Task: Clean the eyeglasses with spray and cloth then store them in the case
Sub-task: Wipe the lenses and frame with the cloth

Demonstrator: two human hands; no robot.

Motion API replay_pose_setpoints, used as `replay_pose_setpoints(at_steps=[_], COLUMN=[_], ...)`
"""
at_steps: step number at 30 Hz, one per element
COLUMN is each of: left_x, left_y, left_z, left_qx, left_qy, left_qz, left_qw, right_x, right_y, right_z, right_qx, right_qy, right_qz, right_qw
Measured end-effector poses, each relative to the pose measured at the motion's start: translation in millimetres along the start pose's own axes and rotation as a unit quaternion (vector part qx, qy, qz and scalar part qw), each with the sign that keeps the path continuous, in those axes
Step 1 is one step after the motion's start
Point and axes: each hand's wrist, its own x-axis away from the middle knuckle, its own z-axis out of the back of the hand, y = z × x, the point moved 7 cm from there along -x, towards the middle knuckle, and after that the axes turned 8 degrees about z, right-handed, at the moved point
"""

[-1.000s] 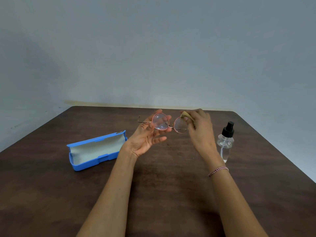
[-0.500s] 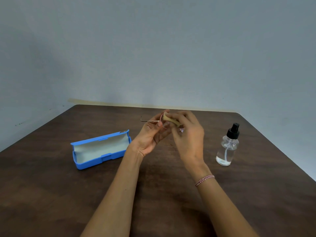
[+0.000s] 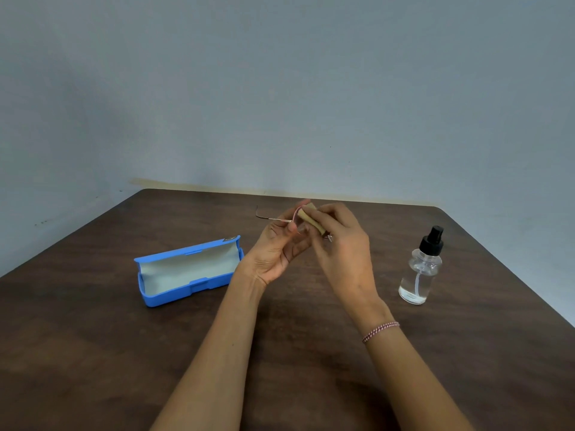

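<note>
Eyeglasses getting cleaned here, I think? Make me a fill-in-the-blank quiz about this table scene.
The blue case lies on the table with its lid ____.
The left hand grips the eyeglasses while the right hand holds a tan ____ against them.
The clear spray bottle has a ____ cap.
The bracelet sits on the ____ wrist.
Missing words: open, cloth, black, right.

Both forearms are bare; a red-and-white braided bracelet (image 3: pixel 380 331) circles the right wrist.
</note>
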Motion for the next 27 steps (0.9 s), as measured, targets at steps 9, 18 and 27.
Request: replay_pose_setpoints(at_steps=[9, 18, 27], left_x=[-2, 0, -2], left_y=[0, -4, -4], left_z=[4, 5, 4], left_qx=[0.007, -0.020, -0.043], left_qy=[-0.005, -0.009, 0.002], left_qz=[0.006, 0.025, 0.023], left_qw=[1.000, 0.999, 0.999], right_x=[1, 2, 2], right_y=[1, -6, -3], right_z=[1, -5, -1], right_qx=[0.027, 0.003, 0.011], right_qy=[0.002, -0.035, -0.021], right_qz=[-0.008, 0.039, 0.023], right_qw=[1.000, 0.999, 0.999])
